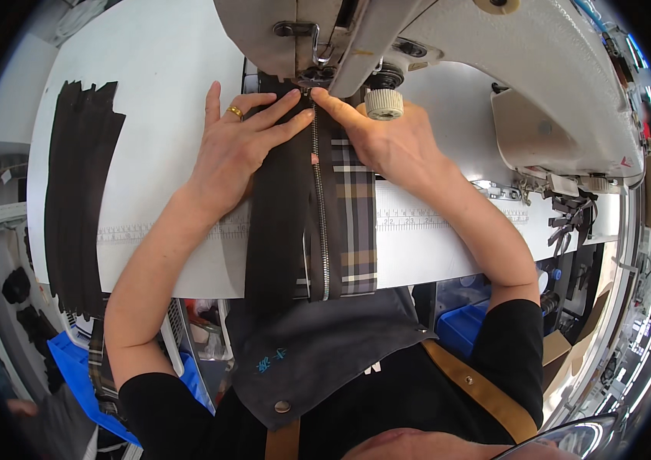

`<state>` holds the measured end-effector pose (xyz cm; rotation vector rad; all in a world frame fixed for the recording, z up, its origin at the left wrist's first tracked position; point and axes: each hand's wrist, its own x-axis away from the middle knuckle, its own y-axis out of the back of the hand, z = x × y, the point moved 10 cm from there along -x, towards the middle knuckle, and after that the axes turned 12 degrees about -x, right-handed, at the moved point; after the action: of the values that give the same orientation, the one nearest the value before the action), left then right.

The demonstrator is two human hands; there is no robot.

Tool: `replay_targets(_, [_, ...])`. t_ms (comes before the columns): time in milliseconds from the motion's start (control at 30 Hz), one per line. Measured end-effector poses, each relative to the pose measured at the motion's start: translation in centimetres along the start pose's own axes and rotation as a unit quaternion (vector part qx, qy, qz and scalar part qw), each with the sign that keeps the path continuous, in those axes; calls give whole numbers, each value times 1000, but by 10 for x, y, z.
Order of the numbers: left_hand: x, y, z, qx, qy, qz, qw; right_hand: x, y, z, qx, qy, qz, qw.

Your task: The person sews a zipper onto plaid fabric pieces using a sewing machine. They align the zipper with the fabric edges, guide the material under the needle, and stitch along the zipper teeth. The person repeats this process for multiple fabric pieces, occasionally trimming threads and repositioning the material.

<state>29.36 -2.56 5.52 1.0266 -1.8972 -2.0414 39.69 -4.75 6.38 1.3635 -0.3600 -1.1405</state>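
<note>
From the near table edge point(214, 291), the zipper point(322, 230) runs to the sewing machine point(456, 46), touched by the spread left hand point(237, 149), with room leftward, and the right hand point(398, 146), partly hidden, its grip unclear.

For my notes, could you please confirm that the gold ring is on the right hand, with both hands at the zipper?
Not quite: the head view shows the gold ring on the left hand, not the right hand; both are at the zipper.

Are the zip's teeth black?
No, the zip has silvery teeth that stand out against its dark tape.
</note>
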Motion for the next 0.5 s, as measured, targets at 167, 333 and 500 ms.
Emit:
replay_targets(167, [1,1,-1,-8,5,5,1000,14,20,-21,-34,-29,-71,996])
replay_targets(333, [-1,2,-2,2,5,-1,1000,10,16,-53,75,-96,-31,992])
replay_targets(500, [-1,3,-2,6,12,-6,1000,13,23,-53,34,-79,-78,993])
